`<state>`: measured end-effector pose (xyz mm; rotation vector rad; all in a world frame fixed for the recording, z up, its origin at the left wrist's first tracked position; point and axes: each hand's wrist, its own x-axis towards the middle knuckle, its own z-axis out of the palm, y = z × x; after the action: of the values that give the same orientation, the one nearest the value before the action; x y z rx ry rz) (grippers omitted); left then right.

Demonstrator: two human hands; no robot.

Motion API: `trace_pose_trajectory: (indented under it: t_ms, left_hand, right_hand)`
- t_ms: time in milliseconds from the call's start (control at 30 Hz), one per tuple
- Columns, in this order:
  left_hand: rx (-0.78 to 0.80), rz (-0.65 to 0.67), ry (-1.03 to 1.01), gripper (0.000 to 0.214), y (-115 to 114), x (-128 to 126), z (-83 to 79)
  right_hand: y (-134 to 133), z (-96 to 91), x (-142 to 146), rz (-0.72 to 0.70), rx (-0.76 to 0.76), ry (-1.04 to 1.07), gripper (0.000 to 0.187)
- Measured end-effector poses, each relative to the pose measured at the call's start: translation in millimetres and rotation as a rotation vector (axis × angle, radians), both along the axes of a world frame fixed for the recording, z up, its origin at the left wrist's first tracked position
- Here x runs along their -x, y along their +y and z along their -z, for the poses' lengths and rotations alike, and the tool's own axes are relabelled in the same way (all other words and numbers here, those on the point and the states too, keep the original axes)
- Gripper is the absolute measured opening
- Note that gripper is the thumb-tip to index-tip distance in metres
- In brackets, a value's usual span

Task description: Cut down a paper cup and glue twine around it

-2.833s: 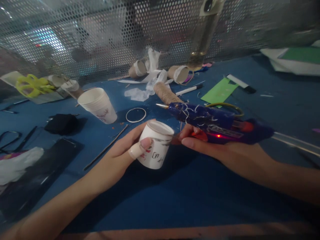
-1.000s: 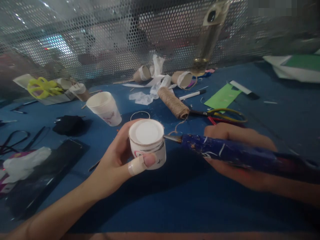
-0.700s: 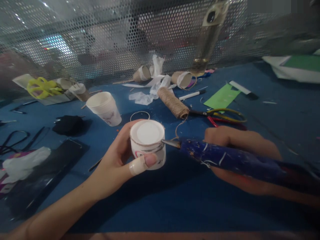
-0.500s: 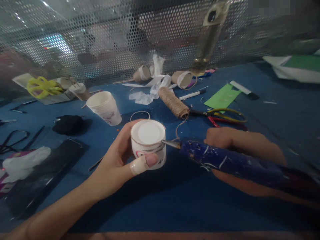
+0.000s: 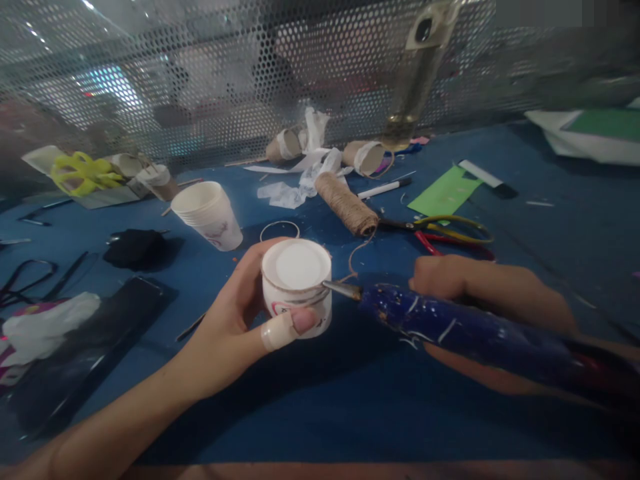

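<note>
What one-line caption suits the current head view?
Left hand holds a white cup; right hand holds a blue glue gun, nozzle at the cup's edge.

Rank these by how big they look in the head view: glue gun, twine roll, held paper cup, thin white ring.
1. Glue gun
2. Paper cup in the left hand
3. Twine roll
4. Thin white ring, partly hidden

The top two are nearer the camera, which enlarges them.

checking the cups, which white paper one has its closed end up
The printed white paper cup in the left hand; the stacked white paper cups beyond it show an open mouth.
</note>
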<state>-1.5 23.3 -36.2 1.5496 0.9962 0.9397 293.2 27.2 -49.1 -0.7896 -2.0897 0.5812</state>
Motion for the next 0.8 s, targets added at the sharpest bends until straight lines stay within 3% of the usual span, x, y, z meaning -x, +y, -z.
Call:
trace_pose_trajectory:
  t_ms: [333,800]
  left_hand:
    - [-0.021,-0.028,0.007,0.056,-1.1,-0.4,1.7]
    - [0.003,0.079,-0.065,0.052,-0.9,3.9,1.3]
  right_hand:
    - [-1.4,-0.6,-0.2,0.030,-0.003,-0.019,0.024]
    - [-1.3,-3.9,-0.8,0.025,-0.002,-0.019,0.024]
